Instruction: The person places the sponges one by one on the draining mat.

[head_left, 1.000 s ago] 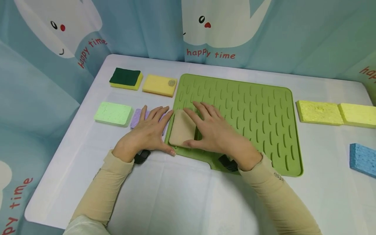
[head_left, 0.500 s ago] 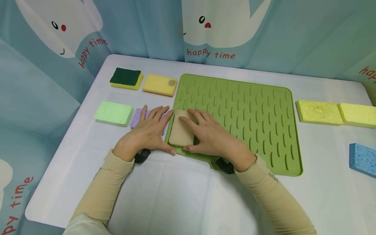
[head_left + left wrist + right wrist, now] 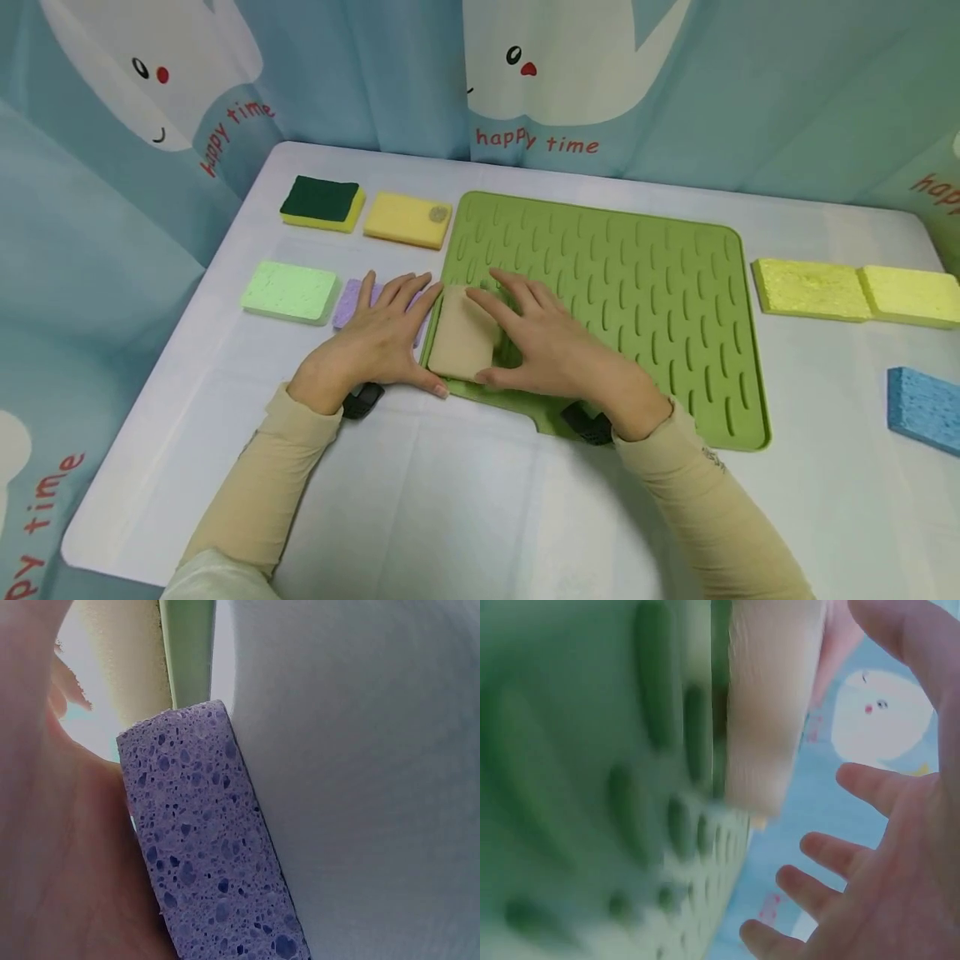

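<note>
A beige sponge (image 3: pixel 462 337) lies flat on the left end of the green ridged mat (image 3: pixel 630 292). My right hand (image 3: pixel 551 350) is held at its right side, fingers spread. In the right wrist view a gap shows between those fingers and the beige sponge (image 3: pixel 769 705). My left hand (image 3: pixel 378 337) is spread over the purple sponge (image 3: pixel 348 304), its thumb and forefinger reaching the mat's left edge. The left wrist view shows the purple sponge (image 3: pixel 202 840) by the palm; whether they touch, I cannot tell.
Left of the mat lie a green-topped sponge (image 3: pixel 322 200), a yellow sponge (image 3: pixel 405 221) and a light green sponge (image 3: pixel 290 290). To the right are two yellow sponges (image 3: pixel 812 289) side by side and a blue sponge (image 3: pixel 926 408). A curtain (image 3: pixel 405 75) hangs behind the table.
My right hand went in over the beige sponge's right part, then drew back to the right with fingers wider apart. My left hand stayed in place.
</note>
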`<state>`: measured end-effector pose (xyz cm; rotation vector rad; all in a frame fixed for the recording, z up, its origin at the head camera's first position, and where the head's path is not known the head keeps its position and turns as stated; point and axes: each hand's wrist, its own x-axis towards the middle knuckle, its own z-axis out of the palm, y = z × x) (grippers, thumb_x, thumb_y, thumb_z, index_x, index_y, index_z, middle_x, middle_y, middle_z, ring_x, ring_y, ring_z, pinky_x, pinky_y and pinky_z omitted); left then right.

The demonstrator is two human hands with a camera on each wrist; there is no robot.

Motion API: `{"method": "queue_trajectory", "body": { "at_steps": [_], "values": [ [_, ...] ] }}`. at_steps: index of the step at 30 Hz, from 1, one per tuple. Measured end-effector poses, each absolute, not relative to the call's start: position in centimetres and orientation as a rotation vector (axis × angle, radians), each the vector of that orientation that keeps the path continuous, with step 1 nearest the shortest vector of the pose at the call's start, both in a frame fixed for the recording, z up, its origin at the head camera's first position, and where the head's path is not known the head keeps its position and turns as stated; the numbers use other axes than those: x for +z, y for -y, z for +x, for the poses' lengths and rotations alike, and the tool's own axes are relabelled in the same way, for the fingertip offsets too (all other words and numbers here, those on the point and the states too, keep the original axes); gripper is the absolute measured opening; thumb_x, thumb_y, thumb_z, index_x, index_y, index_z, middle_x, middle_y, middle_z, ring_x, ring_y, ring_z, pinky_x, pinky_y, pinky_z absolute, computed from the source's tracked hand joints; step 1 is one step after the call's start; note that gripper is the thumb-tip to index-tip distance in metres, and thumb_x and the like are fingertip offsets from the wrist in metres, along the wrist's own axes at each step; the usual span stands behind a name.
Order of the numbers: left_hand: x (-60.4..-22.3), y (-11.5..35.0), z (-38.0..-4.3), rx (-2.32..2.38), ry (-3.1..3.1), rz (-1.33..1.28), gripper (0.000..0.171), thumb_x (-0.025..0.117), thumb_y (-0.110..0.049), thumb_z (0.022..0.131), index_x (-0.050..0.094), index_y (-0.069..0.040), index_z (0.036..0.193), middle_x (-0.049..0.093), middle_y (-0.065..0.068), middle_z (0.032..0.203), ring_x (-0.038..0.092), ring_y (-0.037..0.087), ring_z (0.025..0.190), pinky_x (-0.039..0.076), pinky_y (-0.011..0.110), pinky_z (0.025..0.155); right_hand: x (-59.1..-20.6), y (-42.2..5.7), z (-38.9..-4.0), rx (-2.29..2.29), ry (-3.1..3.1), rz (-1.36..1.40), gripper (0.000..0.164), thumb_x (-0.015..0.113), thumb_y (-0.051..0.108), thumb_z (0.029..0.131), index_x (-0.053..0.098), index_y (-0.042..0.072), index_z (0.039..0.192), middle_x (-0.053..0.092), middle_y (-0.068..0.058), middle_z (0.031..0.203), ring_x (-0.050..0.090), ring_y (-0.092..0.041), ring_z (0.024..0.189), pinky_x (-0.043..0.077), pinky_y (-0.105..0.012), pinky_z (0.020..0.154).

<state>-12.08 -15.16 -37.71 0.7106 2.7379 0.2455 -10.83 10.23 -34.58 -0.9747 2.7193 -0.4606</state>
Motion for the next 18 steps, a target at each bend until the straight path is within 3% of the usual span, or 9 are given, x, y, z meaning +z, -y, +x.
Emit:
{"method": "queue_trajectory", "body": {
  "at_steps": [12, 18],
  "values": [
    [-37.8, 15.5, -12.0, 0.248, -2.746, 0.704, 0.139, 0.073, -0.084, 0.057, 0.014, -0.012, 0.160, 0.012, 0.012, 0.166, 0.011, 0.032, 0.153, -0.004, 0.068, 0.117, -33.3, -15.2, -11.6, -0.580, -2.816, -0.724, 0.095, 0.073, 0.052, 0.084, 0.018, 0.031, 0.159, 0.007, -0.011, 0.166, 0.016, -0.043, 0.149, 0.034, -0.074, 0.102],
    [-37.9, 15.4, -12.0, 0.247, -2.742, 0.698, 0.139, 0.073, -0.084, 0.056, 0.014, -0.012, 0.160, 0.012, 0.012, 0.166, 0.010, 0.032, 0.153, -0.004, 0.068, 0.117, -32.9, -17.6, -11.8, -0.598, -2.860, -0.616, 0.093, 0.074, 0.046, 0.085, 0.020, 0.026, 0.159, 0.007, -0.012, 0.166, 0.015, -0.046, 0.149, 0.027, -0.077, 0.103]
  ]
}}
